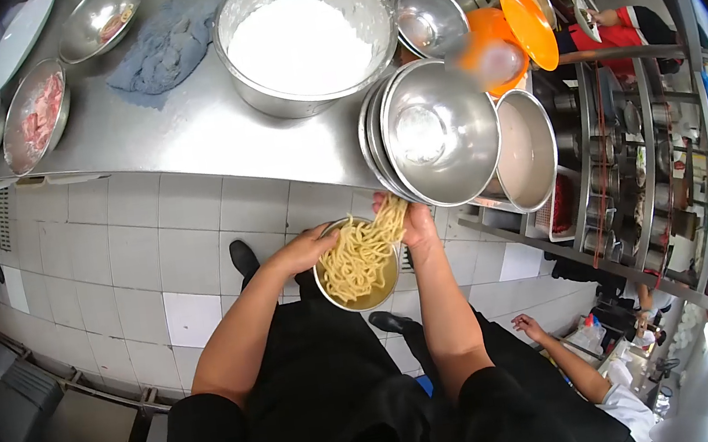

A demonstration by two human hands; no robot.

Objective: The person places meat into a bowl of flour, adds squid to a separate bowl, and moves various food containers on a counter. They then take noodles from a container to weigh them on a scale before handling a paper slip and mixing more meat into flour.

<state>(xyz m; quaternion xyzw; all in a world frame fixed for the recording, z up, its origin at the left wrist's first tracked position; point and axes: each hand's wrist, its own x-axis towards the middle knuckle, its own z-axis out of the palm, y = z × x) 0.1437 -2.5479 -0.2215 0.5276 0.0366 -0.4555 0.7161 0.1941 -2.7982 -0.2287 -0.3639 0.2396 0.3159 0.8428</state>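
Observation:
Thick yellow noodles (358, 265) fill much of a round metal bowl (386, 290) held in front of my body, beyond the table's near edge. My left hand (306, 250) grips the bowl's left rim. On the opposite side, my right hand (417, 225) is closed around a bunch of the noodles, raised at the rim and still trailing into the bowl. Just above that hand stand nested steel bowls (440, 133) at the table edge. My right fingertips are partly hidden behind the noodles.
On the steel table (184, 136) stand a large pot of white powder (302, 46), a grey cloth (165, 50) and a bowl of pink meat (40, 114). To the right are orange containers (530, 27), a deep tub (527, 151) and a metal rack (631, 169). Another person's hand (528, 326) shows lower right.

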